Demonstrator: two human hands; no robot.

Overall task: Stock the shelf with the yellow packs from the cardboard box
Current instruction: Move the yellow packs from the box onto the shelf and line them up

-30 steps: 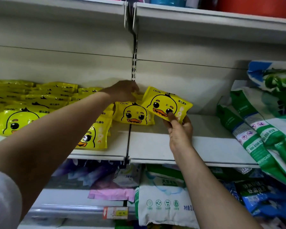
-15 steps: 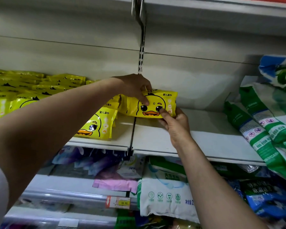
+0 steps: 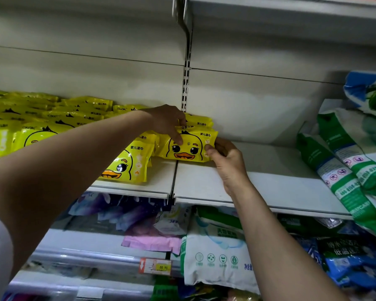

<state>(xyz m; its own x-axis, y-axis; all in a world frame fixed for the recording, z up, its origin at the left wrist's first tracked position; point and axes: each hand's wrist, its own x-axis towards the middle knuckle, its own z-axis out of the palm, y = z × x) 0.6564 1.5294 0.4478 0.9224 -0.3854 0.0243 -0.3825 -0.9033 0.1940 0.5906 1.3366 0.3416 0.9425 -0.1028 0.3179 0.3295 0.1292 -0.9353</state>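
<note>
A yellow pack with a duck face (image 3: 189, 147) lies on a small stack at the join of the two white shelf boards (image 3: 258, 187). My right hand (image 3: 226, 164) pinches its right edge with thumb and fingers. My left hand (image 3: 168, 122) reaches over the stack, fingertips pressing down on the pack's top left. Another duck pack (image 3: 126, 167) leans at the shelf front to the left. Rows of the same yellow packs (image 3: 30, 122) fill the shelf further left. The cardboard box is out of view.
Green and white bags (image 3: 347, 170) lean on the right end of the shelf. Bare shelf board lies between them and the stack. A slotted upright (image 3: 186, 83) runs up the back wall. Below hang white, pink and blue packs and a price tag (image 3: 155, 266).
The pack held tilted above the shelf by my right hand has come down and left onto the stack. My left hand shifted onto its top. The view moved closer.
</note>
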